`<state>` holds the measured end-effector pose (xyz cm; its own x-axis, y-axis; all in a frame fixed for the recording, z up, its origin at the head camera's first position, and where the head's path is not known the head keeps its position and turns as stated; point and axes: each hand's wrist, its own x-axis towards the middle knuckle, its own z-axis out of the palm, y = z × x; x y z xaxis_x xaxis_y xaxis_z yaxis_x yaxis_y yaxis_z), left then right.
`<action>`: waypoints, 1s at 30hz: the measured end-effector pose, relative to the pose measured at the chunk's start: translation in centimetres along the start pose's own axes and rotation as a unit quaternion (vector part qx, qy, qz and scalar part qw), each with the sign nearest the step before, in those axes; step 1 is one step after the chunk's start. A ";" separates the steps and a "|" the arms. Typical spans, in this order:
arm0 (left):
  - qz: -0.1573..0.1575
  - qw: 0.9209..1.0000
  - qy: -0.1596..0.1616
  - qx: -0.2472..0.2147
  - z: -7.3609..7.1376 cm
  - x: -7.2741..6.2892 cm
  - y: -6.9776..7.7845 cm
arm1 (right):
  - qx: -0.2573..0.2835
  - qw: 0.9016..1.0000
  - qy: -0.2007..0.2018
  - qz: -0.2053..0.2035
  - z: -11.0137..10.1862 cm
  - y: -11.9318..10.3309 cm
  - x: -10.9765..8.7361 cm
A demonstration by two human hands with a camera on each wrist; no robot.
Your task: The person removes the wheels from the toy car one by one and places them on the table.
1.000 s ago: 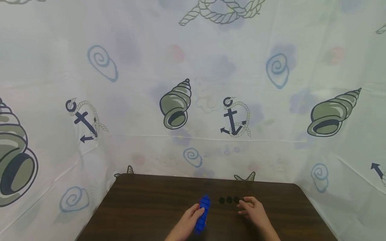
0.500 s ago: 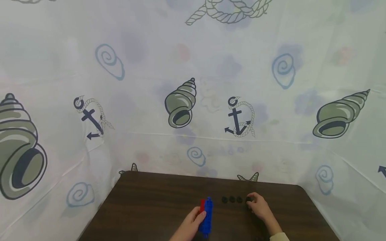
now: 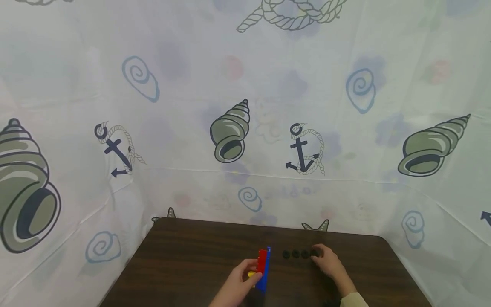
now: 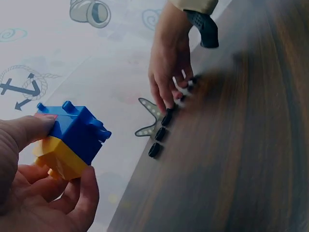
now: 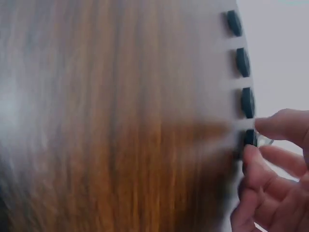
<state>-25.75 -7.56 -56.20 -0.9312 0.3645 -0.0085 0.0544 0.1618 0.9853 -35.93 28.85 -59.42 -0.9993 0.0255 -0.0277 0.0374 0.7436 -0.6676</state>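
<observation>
My left hand [image 3: 235, 283] grips a building-block toy [image 4: 77, 130] above the table. Blue and yellow parts show in the left wrist view, with a bit of red under the thumb; in the head view its red side stands beside a long blue piece. Near the table's far edge, three small black wheels [image 3: 295, 254] lie in a row. At the right end of that row my right hand [image 3: 327, 262] pinches a fourth black wheel [image 5: 250, 137], partly hidden by the fingertips.
The dark wood-grain table [image 3: 192, 247] has rounded far corners. Behind it hangs a pale cloth [image 3: 172, 128] printed with shells, anchors and rope. A light sleeve [image 3: 353, 299] covers the right forearm.
The right hand went right to the fourth wheel, then shifted it slightly left toward the row. In the left hand the toy turned, so its red and yellow parts show more.
</observation>
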 end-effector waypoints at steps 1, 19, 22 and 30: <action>0.005 1.000 0.004 0.005 -0.1 0.0 0.1 | -0.005 1.000 0.006 -0.002 -0.1 -0.2 -0.1; 0.106 0.897 0.089 0.419 -4.3 2.6 1.1 | 0.025 0.971 -0.025 -0.236 4.2 -12.5 -3.2; 0.104 0.892 0.090 0.431 -4.4 3.4 0.9 | -0.007 0.963 -0.056 -0.263 5.1 -13.4 -3.0; 0.121 0.875 0.122 0.452 -4.0 5.8 -0.1 | -0.102 0.953 -0.068 -0.278 6.8 -14.0 -1.7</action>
<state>-32.61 -9.16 -55.67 -0.8966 0.2989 0.3269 0.4204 0.8066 0.4156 -34.71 13.87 -55.07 -0.8544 -0.4864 0.1830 -0.5128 0.7318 -0.4489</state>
